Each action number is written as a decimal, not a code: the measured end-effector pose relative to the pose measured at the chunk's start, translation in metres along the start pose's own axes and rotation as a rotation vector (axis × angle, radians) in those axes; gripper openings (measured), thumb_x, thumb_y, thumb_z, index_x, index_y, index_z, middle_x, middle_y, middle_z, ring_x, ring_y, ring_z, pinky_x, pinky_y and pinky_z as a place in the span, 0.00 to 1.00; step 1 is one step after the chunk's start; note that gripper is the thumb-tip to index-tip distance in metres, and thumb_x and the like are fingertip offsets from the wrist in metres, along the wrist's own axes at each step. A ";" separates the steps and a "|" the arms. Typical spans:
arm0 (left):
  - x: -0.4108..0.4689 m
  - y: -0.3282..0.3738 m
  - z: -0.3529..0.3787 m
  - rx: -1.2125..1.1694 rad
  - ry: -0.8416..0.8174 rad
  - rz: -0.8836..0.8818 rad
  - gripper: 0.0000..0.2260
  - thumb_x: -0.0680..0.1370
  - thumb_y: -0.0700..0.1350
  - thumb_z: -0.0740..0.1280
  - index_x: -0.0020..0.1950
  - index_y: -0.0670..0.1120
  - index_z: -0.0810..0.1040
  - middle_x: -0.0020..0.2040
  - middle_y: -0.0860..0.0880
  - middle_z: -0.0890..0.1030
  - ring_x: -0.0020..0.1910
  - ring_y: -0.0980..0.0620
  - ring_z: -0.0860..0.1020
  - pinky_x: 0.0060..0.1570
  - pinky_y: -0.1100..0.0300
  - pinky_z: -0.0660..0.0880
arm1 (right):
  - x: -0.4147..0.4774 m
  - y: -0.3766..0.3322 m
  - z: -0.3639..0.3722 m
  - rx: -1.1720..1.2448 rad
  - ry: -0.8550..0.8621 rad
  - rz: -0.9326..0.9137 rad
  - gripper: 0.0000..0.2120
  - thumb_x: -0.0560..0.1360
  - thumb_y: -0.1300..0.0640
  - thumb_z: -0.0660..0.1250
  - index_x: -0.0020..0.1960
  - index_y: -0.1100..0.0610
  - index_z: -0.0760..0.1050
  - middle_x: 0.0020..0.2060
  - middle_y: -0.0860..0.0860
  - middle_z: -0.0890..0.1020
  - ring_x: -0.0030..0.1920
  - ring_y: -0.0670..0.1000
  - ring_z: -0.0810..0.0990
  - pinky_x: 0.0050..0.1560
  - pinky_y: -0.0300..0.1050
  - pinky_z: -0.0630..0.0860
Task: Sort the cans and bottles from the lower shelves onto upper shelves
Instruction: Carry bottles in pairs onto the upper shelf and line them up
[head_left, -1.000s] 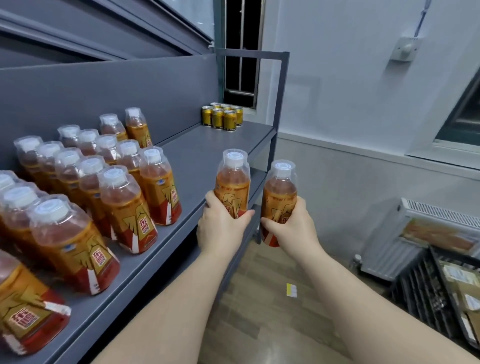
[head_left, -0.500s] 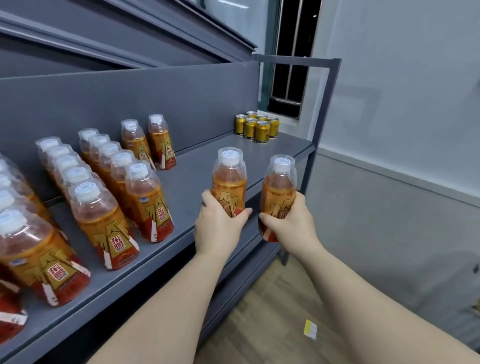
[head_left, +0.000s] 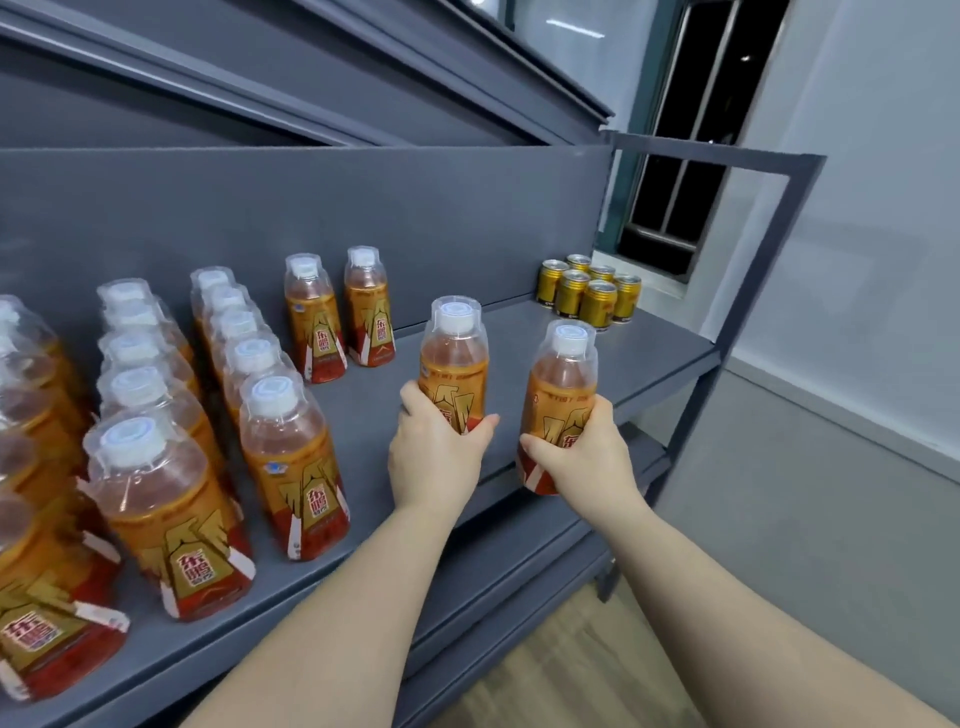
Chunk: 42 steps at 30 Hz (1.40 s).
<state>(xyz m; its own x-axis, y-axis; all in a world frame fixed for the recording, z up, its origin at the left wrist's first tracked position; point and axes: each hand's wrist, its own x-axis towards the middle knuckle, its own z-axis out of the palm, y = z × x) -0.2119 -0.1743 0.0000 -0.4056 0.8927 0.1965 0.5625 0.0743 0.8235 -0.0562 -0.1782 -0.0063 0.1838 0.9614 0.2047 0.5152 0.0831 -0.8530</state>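
Note:
My left hand (head_left: 436, 457) grips an orange drink bottle (head_left: 454, 358) with a white cap, held upright over the grey upper shelf (head_left: 519, 358). A second, matching bottle (head_left: 561, 384) is gripped low on its body by my right hand (head_left: 584, 460), just past the shelf's front edge. Several identical bottles (head_left: 291, 457) stand in rows on the left of that shelf, and two more (head_left: 337, 317) stand near the back panel. Several gold cans (head_left: 589, 293) are grouped at the shelf's far right end.
A lower grey shelf (head_left: 524, 566) runs beneath my arms. A grey frame post (head_left: 727, 322) closes the shelf's right end, with a dark window (head_left: 691, 130) behind it. Wood flooring (head_left: 582, 670) lies below. Bare shelf surface lies between the bottle rows and the cans.
Both bottles have moved up and inward toward the upper shelf, the left one now over its surface. My view has swung left and closer to the shelf.

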 end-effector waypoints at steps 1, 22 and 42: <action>0.009 0.001 0.003 -0.003 0.011 -0.009 0.36 0.71 0.59 0.76 0.69 0.46 0.62 0.62 0.45 0.75 0.59 0.42 0.77 0.53 0.48 0.78 | 0.010 -0.002 0.004 -0.003 -0.013 -0.003 0.28 0.70 0.49 0.77 0.60 0.47 0.62 0.49 0.41 0.75 0.47 0.41 0.75 0.41 0.33 0.70; 0.109 -0.026 0.027 0.068 0.365 -0.276 0.37 0.70 0.59 0.77 0.70 0.46 0.62 0.62 0.45 0.76 0.61 0.42 0.77 0.55 0.47 0.78 | 0.153 -0.008 0.098 0.061 -0.378 -0.158 0.26 0.70 0.48 0.77 0.59 0.45 0.63 0.47 0.38 0.74 0.44 0.39 0.75 0.41 0.35 0.71; 0.146 -0.052 0.028 0.094 0.551 -0.381 0.36 0.69 0.57 0.79 0.67 0.48 0.62 0.59 0.48 0.76 0.58 0.45 0.78 0.53 0.53 0.78 | 0.191 -0.030 0.159 0.127 -0.585 -0.195 0.24 0.71 0.49 0.76 0.60 0.53 0.70 0.40 0.50 0.82 0.34 0.52 0.84 0.38 0.49 0.83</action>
<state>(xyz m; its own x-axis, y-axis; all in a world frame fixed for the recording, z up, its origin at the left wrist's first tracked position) -0.2804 -0.0351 -0.0290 -0.8820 0.4413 0.1652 0.3579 0.3994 0.8440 -0.1696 0.0444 -0.0175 -0.4103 0.9069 0.0962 0.3832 0.2672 -0.8842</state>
